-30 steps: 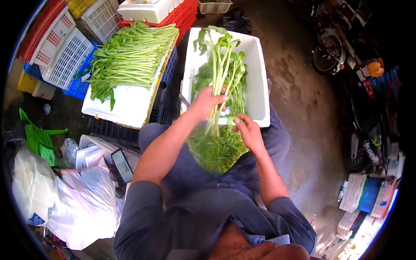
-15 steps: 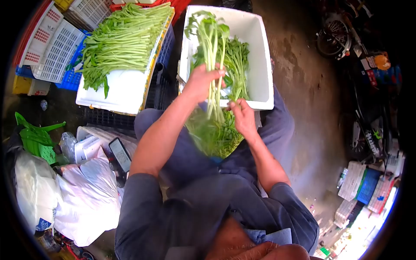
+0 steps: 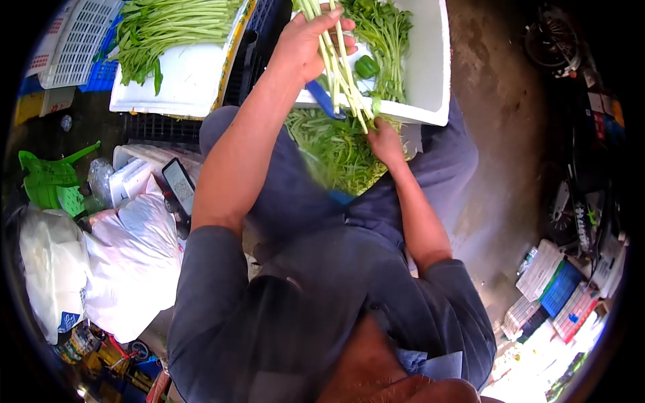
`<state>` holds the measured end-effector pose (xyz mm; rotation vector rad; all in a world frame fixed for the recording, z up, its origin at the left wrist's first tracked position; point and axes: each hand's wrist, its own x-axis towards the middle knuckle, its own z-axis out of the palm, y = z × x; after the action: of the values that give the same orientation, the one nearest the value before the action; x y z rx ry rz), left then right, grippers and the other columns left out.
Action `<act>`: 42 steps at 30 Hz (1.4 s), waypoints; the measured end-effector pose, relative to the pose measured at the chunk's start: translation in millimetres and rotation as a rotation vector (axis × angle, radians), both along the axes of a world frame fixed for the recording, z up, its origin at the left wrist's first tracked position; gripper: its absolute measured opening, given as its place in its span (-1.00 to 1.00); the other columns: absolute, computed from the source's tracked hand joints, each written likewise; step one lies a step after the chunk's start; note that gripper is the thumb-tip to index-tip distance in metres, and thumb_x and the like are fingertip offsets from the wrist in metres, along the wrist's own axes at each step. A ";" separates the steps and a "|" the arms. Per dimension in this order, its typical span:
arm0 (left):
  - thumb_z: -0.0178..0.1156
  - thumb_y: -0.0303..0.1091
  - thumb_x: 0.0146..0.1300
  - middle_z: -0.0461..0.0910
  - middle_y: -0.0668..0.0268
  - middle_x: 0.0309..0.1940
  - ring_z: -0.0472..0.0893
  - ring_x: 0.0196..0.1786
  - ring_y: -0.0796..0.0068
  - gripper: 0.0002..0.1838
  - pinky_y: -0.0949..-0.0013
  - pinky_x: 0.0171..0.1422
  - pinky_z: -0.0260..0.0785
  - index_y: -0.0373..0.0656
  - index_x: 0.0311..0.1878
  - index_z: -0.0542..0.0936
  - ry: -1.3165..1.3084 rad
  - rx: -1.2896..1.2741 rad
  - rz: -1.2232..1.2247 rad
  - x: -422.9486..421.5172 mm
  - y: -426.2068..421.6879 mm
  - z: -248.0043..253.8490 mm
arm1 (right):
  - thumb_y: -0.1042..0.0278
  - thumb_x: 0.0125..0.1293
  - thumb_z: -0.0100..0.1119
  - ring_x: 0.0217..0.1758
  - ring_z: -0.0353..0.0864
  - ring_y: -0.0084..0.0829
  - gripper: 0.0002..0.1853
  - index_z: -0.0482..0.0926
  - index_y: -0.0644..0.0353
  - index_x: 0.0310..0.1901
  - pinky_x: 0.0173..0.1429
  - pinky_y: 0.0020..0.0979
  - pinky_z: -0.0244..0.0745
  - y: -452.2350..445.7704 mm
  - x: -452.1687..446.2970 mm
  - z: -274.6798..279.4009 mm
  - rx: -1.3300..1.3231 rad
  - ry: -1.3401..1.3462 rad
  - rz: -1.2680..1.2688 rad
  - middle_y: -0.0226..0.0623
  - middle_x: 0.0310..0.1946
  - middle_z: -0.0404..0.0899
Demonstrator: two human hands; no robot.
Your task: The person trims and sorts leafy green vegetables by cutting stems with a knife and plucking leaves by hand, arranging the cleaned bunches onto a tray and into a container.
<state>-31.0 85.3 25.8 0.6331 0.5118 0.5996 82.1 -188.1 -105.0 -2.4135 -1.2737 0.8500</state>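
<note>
My left hand is wrapped round a bunch of pale green stems over the near left part of a white foam box. A blue-handled tool shows just below that hand. My right hand is closed at the lower ends of the stems, by the box's near edge; what its fingers pinch is too small to make out. More leafy stems lie inside the box. Trimmed greens are heaped between my legs, under the hands.
On the left, long stems lie on a white foam lid. Nearer are a green plastic stool, a phone and white bags. Baskets and a motorbike stand at the right.
The view has shifted so that box and hands sit higher in it. The bunch in my left hand now slants down to the right, and the blue-handled tool has come into sight.
</note>
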 end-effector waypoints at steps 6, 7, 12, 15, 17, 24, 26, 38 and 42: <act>0.26 -0.37 0.41 0.69 0.09 -0.09 0.74 -0.24 0.22 -0.65 -0.02 0.02 0.66 -0.19 0.21 0.51 -0.024 0.012 0.001 -9.4 8.0 1.7 | 0.06 0.23 0.35 0.08 0.64 0.05 -0.53 0.62 0.21 0.06 0.10 -0.03 0.55 -18.8 -9.3 14.2 -0.184 0.037 0.492 -0.03 -0.02 0.67; 0.26 -0.38 0.40 0.69 0.10 -0.10 0.74 -0.25 0.23 -0.64 0.02 0.01 0.67 -0.19 0.22 0.50 -0.069 0.026 -0.024 -8.5 3.8 13.5 | 0.06 0.23 0.36 0.08 0.64 0.04 -0.52 0.63 0.21 0.08 0.10 -0.04 0.55 -20.3 -4.0 28.8 -0.116 0.035 0.425 -0.03 -0.01 0.67; 0.27 -0.38 0.39 0.69 0.11 -0.13 0.74 -0.27 0.26 -0.65 0.07 -0.06 0.67 -0.16 0.19 0.52 -0.076 0.009 -0.034 -1.2 0.9 19.8 | 0.12 0.28 0.34 -0.21 0.72 -0.21 -0.56 0.64 0.26 0.06 -0.01 -0.23 0.58 -4.4 20.6 55.2 0.015 0.403 -0.174 -0.07 -0.21 0.70; 0.28 -0.38 0.38 0.69 0.11 -0.14 0.74 -0.28 0.26 -0.65 0.07 -0.09 0.67 -0.17 0.19 0.53 -0.034 -0.006 -0.028 1.7 -1.8 20.3 | 0.16 0.36 0.31 -0.52 0.55 -0.46 -0.65 0.59 0.35 -0.13 -0.38 -0.39 0.53 16.7 11.3 30.1 0.096 0.731 -0.538 -0.28 -0.43 0.59; 0.28 -0.38 0.37 0.69 0.11 -0.15 0.74 -0.28 0.26 -0.65 0.06 -0.13 0.68 -0.17 0.19 0.53 -0.024 -0.031 -0.017 -0.6 -3.8 20.1 | 0.23 0.48 0.17 -0.56 0.55 -0.51 -0.78 0.57 0.22 -0.07 -0.50 -0.50 0.47 27.4 -0.1 -4.7 0.094 0.848 -0.759 -0.37 -0.46 0.60; 0.31 -0.40 0.35 0.69 0.11 -0.15 0.74 -0.30 0.24 -0.62 0.05 -0.14 0.68 -0.16 0.20 0.52 -0.076 -0.093 -0.024 -4.2 -2.3 20.3 | 0.08 0.38 0.29 -0.45 0.64 -0.39 -0.59 0.57 0.32 -0.03 -0.37 -0.26 0.52 -1.0 -11.2 2.5 -0.137 0.280 -0.022 -0.14 -0.40 0.65; 0.32 -0.39 0.34 0.69 0.11 -0.16 0.74 -0.30 0.23 -0.62 0.05 -0.15 0.68 -0.16 0.19 0.52 -0.087 -0.094 -0.031 -3.0 -2.9 24.6 | 0.07 0.32 0.32 -0.25 0.69 -0.11 -0.56 0.62 0.35 -0.04 -0.21 -0.19 0.56 -16.8 -14.3 35.8 -0.196 0.101 0.205 0.05 -0.30 0.68; 0.24 -0.37 0.43 0.69 0.14 -0.17 0.73 -0.29 0.23 -0.75 0.01 -0.11 0.67 -0.10 0.12 0.53 -0.068 -0.110 0.051 -1.0 -6.9 17.7 | 0.20 0.56 0.09 -0.21 0.70 -0.42 -0.60 0.48 0.32 0.24 -0.13 -0.44 0.56 4.6 -37.5 111.5 0.399 1.055 -0.445 -0.24 -0.14 0.67; 0.23 -0.33 0.44 0.68 0.11 -0.14 0.72 -0.27 0.23 -0.66 0.00 -0.08 0.66 -0.11 0.23 0.51 -0.050 -0.146 0.065 -2.2 -7.7 14.9 | 0.23 0.58 0.07 -0.27 0.64 -0.55 -0.71 0.60 0.31 0.01 -0.35 -0.56 0.47 13.2 -50.0 109.0 0.365 1.001 -0.409 -0.39 -0.35 0.61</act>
<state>-33.2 77.6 40.7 0.4638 0.5256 0.6317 32.2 -174.9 4.0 -1.4918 -0.4623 1.2902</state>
